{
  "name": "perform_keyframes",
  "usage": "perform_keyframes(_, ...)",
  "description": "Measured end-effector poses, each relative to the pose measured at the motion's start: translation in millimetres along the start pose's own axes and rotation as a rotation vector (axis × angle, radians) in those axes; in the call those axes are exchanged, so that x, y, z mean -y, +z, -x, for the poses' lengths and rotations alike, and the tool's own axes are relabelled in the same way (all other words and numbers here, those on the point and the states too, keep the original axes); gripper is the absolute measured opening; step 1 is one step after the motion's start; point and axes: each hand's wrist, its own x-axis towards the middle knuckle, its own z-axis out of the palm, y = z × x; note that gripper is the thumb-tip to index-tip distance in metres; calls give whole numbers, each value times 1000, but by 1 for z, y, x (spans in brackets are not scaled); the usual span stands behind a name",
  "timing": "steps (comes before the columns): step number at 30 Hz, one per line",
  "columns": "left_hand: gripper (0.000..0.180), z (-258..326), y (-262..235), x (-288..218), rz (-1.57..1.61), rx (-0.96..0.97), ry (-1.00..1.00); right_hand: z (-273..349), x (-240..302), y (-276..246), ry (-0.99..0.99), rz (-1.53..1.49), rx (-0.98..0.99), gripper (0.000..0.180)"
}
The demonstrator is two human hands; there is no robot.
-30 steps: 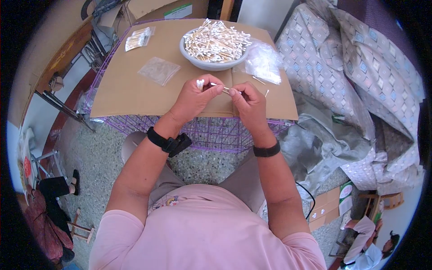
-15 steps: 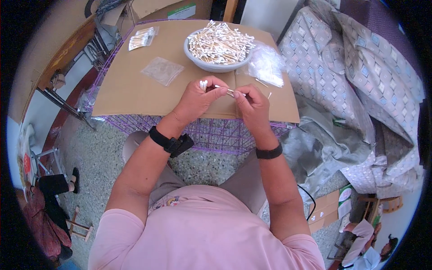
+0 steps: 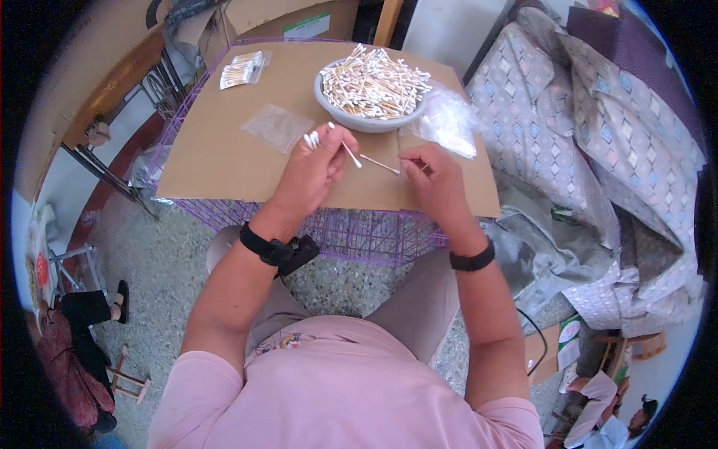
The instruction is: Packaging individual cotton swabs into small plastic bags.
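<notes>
While both hands work near the desk [image 3: 224, 161] front edge, left hand [image 3: 314, 168] pinches a swab bundle [image 3: 312, 139]; right hand [image 3: 437, 176] pinches one swab [image 3: 380, 165]. Bare cardboard lies left; fingertips partly hidden.

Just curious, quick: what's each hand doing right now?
Left hand: closed on a bunch of cotton swabs.
Right hand: pinching a single cotton swab.
</notes>
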Motion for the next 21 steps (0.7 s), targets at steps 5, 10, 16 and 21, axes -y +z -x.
perform_keyframes(5,25,-5,-1,-3,131,-136,37,-6,2,-1,32,73,191,13)
perform_keyframes(10,23,-7,-4,1,276,-163,-68,-13,11,6,79,349,317,9)
perform_keyframes(16,19,-5,-15,6,344,-49,-141,-20,13,6,29,485,375,8)
perform_keyframes(21,24,0,-14,6,225,-34,-120,-4,31,14,236,89,237,9)
